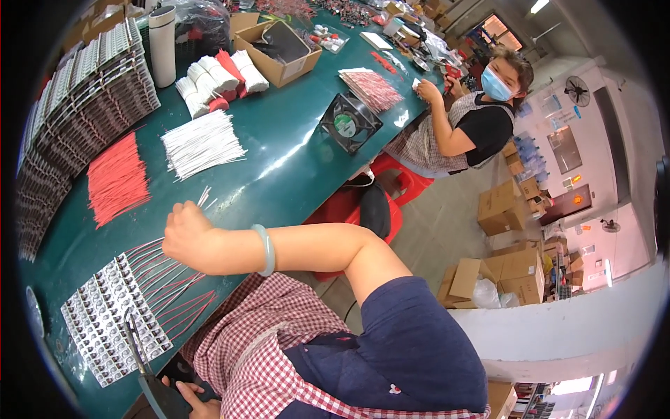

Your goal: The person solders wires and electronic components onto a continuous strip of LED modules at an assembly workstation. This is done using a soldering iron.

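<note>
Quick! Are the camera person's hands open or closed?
Left hand: closed, holding a dark-handled metal tool.
Right hand: closed, apparently holding white wires.

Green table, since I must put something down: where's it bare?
Bare: the green tabletop between the flat white wire pile and square black fan. Crowded: left, under stacked grey panels, and around the component-studded white sheet.

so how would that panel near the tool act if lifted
The panel lies flat with fairly straight edges, so it's probably stiff. It looks thin, so likely light for its size. The thin wires extending from one side would probably droop or tangle.
</note>
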`<state>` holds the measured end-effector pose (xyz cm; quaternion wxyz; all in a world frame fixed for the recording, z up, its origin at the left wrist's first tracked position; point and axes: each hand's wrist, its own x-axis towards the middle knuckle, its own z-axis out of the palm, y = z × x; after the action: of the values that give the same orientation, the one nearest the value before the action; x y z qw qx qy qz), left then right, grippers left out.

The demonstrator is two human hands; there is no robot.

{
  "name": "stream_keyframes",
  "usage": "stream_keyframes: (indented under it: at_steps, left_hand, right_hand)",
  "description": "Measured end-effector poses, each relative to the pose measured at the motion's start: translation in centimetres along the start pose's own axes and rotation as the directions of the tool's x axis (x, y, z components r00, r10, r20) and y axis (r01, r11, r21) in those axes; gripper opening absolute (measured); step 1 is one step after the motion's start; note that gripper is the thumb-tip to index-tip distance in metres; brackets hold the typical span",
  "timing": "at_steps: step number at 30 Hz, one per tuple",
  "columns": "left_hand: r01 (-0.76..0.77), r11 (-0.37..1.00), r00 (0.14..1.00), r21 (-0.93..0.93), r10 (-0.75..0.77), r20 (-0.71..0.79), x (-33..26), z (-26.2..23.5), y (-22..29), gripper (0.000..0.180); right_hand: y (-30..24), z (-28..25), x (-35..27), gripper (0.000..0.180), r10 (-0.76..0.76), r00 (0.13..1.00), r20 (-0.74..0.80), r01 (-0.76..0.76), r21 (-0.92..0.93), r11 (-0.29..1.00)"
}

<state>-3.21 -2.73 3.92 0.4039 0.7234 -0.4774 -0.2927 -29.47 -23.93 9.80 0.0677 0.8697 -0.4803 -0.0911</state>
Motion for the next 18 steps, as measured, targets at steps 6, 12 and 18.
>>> stream_keyframes:
  at_steps: [6, 12, 18]
  left_hand:
    - [0.005, 0.897, 0.942, -0.442, -0.152, -0.298, 0.0, 1.6, -0.9, 0.037]
    - [0.133, 0.906, 0.909, -0.401, -0.273, -0.314, -1.1, 1.5, 4.6, 0.039]
    - [0.060, 0.889, 0.939, -0.455, -0.205, -0.276, -0.9, 0.7, 2.6, 0.040]
  right_hand:
    - [-4.7, -0.4, -2.1, 0.012, 0.031, 0.880, -0.475, 0.074, 0.201, 0.977]
    - [-10.0, 1.1, -2.6, 0.012, 0.178, 0.742, -0.647, 0.184, 0.452, 0.873]
    - [-11.0, 2.0, -3.3, 0.011, 0.201, 0.727, -0.656, 0.186, 0.470, 0.863]
